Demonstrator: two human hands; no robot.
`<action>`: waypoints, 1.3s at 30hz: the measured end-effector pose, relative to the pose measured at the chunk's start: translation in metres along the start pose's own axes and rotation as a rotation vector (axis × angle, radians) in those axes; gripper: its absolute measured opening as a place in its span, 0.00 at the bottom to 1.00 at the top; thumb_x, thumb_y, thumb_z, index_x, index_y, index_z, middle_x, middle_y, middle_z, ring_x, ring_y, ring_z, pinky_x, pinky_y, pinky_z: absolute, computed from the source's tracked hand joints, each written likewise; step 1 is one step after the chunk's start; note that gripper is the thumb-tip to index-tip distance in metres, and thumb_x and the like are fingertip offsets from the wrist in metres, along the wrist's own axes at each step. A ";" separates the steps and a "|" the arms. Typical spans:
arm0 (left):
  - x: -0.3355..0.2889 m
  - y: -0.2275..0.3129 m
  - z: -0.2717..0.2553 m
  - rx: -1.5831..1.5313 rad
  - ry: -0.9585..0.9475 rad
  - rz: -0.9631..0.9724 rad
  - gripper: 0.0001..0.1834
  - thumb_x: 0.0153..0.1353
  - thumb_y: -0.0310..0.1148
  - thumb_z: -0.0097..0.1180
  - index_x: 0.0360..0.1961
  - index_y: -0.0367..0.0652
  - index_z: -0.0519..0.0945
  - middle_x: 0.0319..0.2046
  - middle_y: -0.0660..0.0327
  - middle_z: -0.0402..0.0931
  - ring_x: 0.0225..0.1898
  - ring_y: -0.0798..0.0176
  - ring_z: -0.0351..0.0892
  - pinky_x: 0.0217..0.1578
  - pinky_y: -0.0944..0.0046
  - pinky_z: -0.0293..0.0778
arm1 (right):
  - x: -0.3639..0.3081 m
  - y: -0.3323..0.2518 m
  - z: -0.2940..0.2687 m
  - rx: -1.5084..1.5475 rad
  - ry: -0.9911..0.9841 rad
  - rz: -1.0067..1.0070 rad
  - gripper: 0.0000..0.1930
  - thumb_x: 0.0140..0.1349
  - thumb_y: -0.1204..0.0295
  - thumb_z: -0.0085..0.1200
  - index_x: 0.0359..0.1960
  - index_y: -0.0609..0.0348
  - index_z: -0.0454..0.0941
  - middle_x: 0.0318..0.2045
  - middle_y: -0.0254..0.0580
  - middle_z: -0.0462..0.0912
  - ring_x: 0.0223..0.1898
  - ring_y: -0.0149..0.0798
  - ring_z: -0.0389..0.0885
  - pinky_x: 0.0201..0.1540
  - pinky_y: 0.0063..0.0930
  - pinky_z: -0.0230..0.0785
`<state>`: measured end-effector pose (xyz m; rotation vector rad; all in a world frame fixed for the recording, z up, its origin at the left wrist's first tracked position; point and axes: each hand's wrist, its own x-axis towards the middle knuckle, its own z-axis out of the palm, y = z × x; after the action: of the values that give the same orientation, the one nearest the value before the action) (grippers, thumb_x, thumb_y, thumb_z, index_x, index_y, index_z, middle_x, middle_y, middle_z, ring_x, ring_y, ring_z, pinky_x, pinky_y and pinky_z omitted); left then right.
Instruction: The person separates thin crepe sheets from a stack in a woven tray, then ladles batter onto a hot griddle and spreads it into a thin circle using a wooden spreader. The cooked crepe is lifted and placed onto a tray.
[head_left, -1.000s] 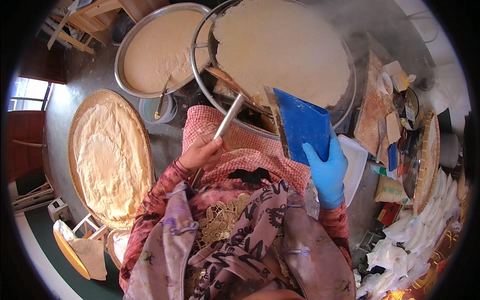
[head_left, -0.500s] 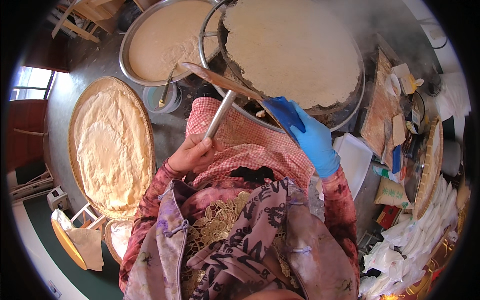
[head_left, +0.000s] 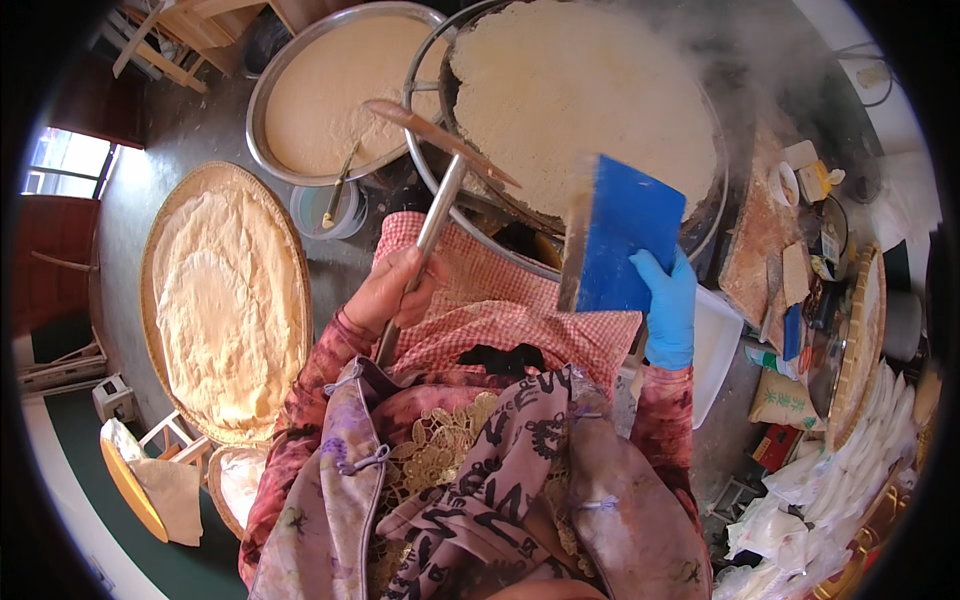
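Observation:
My bare left hand point(head_left: 392, 290) is closed round the metal handle of a T-shaped batter spreader point(head_left: 437, 215). Its wooden blade slants over the rims of the batter basin and the griddle. In a blue glove, my right hand point(head_left: 668, 308) grips a wide blue scraper point(head_left: 630, 235), held upright with its pale edge to the left. The scraper is apart from the spreader and above the griddle's near edge. Beyond both tools lies a large round griddle point(head_left: 712, 215) bearing a thin, pale sheet of batter point(head_left: 590, 90); steam rises at its right.
Left of the griddle stands a metal basin point(head_left: 258, 130) of batter, with a ladle point(head_left: 343, 180) across its rim above a water bucket point(head_left: 312, 212). Stacked pale sheets point(head_left: 225, 300) fill a woven tray at left. To the right are a worn board point(head_left: 745, 240), a white tub point(head_left: 715, 350) and plastic bags point(head_left: 800, 520).
My right hand has moved the scraper away from the spreader's blade and turned its broad blue face into view. My left hand has shifted left, and the spreader's handle now shows below it.

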<state>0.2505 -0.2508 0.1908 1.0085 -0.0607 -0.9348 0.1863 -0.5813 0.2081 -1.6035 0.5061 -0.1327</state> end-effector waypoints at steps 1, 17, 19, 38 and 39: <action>0.011 0.005 0.002 -0.021 0.013 -0.012 0.22 0.67 0.46 0.32 0.39 0.36 0.70 0.10 0.71 0.55 0.08 0.75 0.53 0.09 0.74 0.53 | -0.004 0.003 0.001 0.227 0.013 0.115 0.20 0.58 0.68 0.52 0.50 0.66 0.70 0.39 0.40 0.79 0.36 0.31 0.77 0.39 0.25 0.72; 0.211 -0.076 0.147 -0.019 -0.422 0.251 0.16 0.63 0.37 0.47 0.47 0.38 0.73 0.37 0.64 0.75 0.38 0.72 0.73 0.40 0.72 0.70 | -0.068 0.025 0.004 0.732 0.150 0.166 0.21 0.65 0.63 0.42 0.58 0.57 0.62 0.50 0.40 0.72 0.49 0.35 0.72 0.52 0.29 0.66; 0.201 -0.092 0.150 0.330 -0.372 0.466 0.18 0.63 0.37 0.47 0.47 0.34 0.72 0.38 0.58 0.76 0.39 0.69 0.73 0.41 0.69 0.70 | -0.082 0.032 -0.007 0.667 0.210 0.047 0.20 0.66 0.64 0.38 0.58 0.58 0.61 0.49 0.38 0.71 0.49 0.33 0.70 0.52 0.27 0.65; 0.143 -0.078 -0.126 0.119 0.749 0.117 0.16 0.63 0.44 0.44 0.37 0.39 0.71 0.28 0.62 0.70 0.24 0.67 0.72 0.22 0.70 0.70 | -0.086 0.224 -0.148 0.511 0.904 0.515 0.29 0.54 0.36 0.38 0.22 0.51 0.70 0.09 0.34 0.65 0.07 0.32 0.59 0.09 0.24 0.46; 0.152 -0.076 -0.128 0.051 0.687 0.106 0.15 0.64 0.42 0.44 0.37 0.39 0.70 0.29 0.61 0.71 0.26 0.65 0.74 0.25 0.69 0.71 | -0.081 0.227 -0.149 0.512 0.851 0.483 0.30 0.54 0.36 0.37 0.22 0.51 0.70 0.09 0.34 0.66 0.07 0.32 0.60 0.09 0.24 0.47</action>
<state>0.3544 -0.2819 0.0076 1.3145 0.4354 -0.4552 0.0023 -0.6898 0.0211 -0.8319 1.3748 -0.5404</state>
